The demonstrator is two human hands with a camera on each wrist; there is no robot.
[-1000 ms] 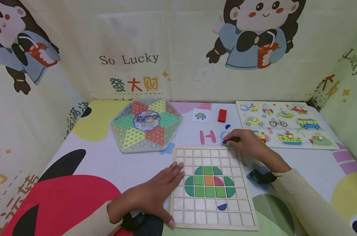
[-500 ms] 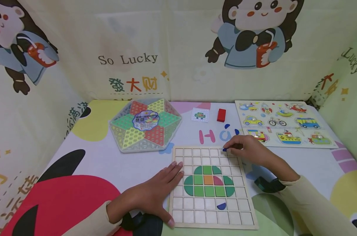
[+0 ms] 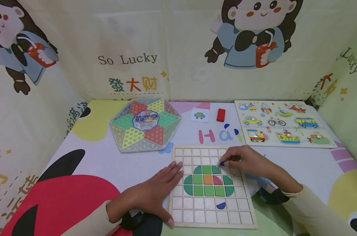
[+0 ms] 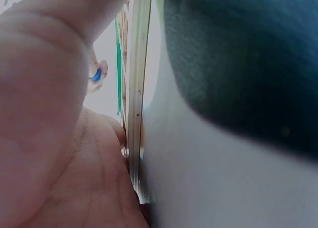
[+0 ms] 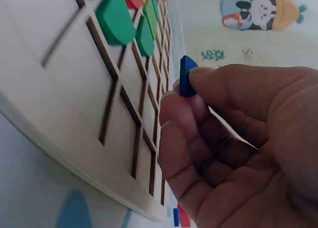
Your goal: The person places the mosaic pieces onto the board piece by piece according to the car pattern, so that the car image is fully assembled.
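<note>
A wooden grid board [image 3: 214, 222] lies on the table, with green, orange and pink tiles forming a car-like shape in its middle cells. My right hand [image 3: 250, 160] pinches a small dark blue half-round tile [image 5: 187, 75] between thumb and fingertips, over the board's upper right part. Another blue half-round tile [image 3: 221, 205] lies lower on the board, below the green row. My left hand [image 3: 155, 190] rests with fingers spread at the board's left edge, fingertips over the frame and thumb by the lower left corner.
Behind the board lie two blue pieces [image 3: 236, 131], a red block [image 3: 221, 115] and a small pattern card [image 3: 199, 115]. A hexagonal Chinese checkers box [image 3: 122, 127] sits at back left, a vehicle puzzle board [image 3: 309, 132] at back right.
My right hand has carried the blue tile from behind the board's far edge toward me, over the grid. My left hand keeps its place.
</note>
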